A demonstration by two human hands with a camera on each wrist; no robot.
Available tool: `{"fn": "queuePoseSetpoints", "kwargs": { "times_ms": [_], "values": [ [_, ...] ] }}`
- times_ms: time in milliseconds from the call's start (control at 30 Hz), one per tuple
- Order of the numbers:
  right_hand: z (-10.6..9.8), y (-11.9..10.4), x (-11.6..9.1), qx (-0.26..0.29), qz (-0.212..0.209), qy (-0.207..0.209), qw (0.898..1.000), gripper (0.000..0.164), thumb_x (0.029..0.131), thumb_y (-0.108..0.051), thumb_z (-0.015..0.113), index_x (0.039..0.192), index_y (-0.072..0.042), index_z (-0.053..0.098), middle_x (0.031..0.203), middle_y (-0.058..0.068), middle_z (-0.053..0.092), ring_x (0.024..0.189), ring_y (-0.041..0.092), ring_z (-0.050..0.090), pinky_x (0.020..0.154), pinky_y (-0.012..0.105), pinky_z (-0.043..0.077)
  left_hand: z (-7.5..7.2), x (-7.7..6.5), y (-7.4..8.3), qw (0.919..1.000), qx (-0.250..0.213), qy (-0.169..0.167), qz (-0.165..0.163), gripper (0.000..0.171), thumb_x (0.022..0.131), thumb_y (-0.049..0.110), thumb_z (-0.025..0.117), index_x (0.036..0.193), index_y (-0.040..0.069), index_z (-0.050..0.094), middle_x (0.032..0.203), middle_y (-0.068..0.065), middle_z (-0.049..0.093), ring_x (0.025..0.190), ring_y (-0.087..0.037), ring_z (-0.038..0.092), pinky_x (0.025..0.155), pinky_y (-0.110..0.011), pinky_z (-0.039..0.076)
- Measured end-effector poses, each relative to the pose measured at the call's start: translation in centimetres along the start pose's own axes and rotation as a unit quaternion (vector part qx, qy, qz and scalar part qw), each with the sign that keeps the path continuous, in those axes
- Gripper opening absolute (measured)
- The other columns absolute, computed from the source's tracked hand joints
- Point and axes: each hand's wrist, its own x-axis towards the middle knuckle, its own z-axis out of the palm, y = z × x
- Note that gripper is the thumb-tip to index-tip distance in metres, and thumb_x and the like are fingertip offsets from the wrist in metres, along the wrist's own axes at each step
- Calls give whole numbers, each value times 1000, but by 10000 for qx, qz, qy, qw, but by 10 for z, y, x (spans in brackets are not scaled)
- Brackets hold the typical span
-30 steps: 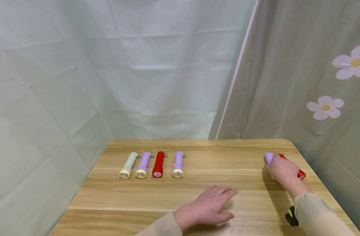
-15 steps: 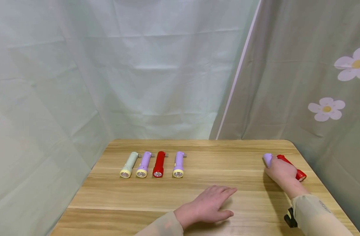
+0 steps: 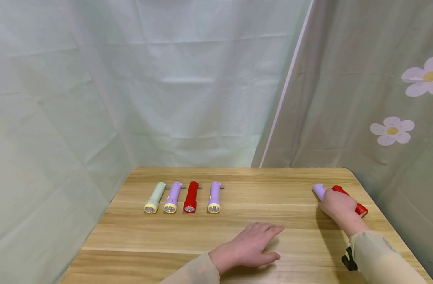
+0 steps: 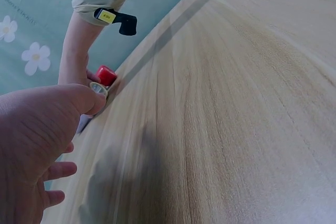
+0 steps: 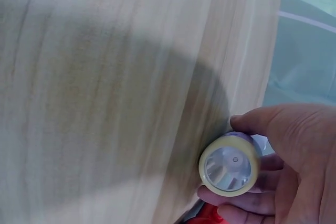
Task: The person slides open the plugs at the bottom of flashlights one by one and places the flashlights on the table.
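At the table's right side my right hand [image 3: 338, 205] grips a purple flashlight [image 3: 319, 191] between thumb and fingers. Its pale yellow head and clear lens [image 5: 228, 169] face the right wrist camera, while the hand covers much of its body in the head view. Just right of it lies a red flashlight [image 3: 361, 210], partly hidden behind the hand; some of its red body [image 5: 209, 214] shows below the fingers in the right wrist view. Over the table's front middle my left hand [image 3: 251, 245] holds nothing, its fingers spread and thumb apart.
On the left half of the wooden table [image 3: 149, 240] several flashlights lie in a row: pale green [image 3: 156, 199], purple [image 3: 173, 197], red [image 3: 191, 196] and another purple one [image 3: 214, 197]. Light curtains [image 3: 195, 98] hang behind and beside the table.
The purple flashlight in my right hand has shifted slightly left, away from the red one beside it. My left hand has stayed nearly still.
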Motion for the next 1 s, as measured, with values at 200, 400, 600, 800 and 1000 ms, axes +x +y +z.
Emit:
{"fn": "queuePoseSetpoints", "kwargs": {
  "times_ms": [200, 400, 600, 800, 1000],
  "values": [
    [-4, -2, 3, -88, 93, -259, 9996, 29, 86, -21, 63, 93, 7, 59, 79, 18, 58, 69, 39, 55, 59, 53, 46, 0, 0, -1, 10000, 55, 23, -21, 77, 99, 54, 59, 162, 23, 28, 156, 6, 43, 142, -13, 41, 117, -39, 32],
    [-5, -1, 5, -75, 99, -367, 9993, 34, 87, -24, 67, 97, 8, 59, 82, 19, 58, 71, 39, 55, 61, 54, 46, -1, -1, -3, 10000, 35, -18, -50, 77, 99, 54, 58, 163, 23, 27, 157, 4, 43, 143, -13, 40, 117, -42, 32],
    [-4, 2, 3, -23, -55, -276, 9996, 34, 88, -27, 68, 94, 6, 59, 80, 17, 58, 69, 37, 54, 58, 52, 46, 0, -2, -7, 10000, 31, -36, -56, 76, 99, 54, 58, 162, 23, 28, 156, 4, 44, 141, -13, 43, 116, -41, 34],
    [0, 6, -1, 27, -288, -33, 9996, 40, 88, -33, 74, 95, 4, 60, 79, 14, 58, 67, 34, 53, 55, 50, 44, -2, -4, -11, 9999, -2, -37, -123, 75, 100, 53, 57, 162, 22, 29, 155, 3, 46, 140, -13, 44, 115, -40, 35],
    [2, 3, -5, 139, -552, 298, 9979, 43, 90, -35, 75, 99, 4, 59, 79, 14, 58, 65, 33, 52, 52, 49, 43, -5, -7, -14, 9998, -79, 76, -194, 73, 100, 51, 59, 161, 23, 31, 153, 3, 48, 139, -15, 45, 115, -40, 35]
  ]
}}
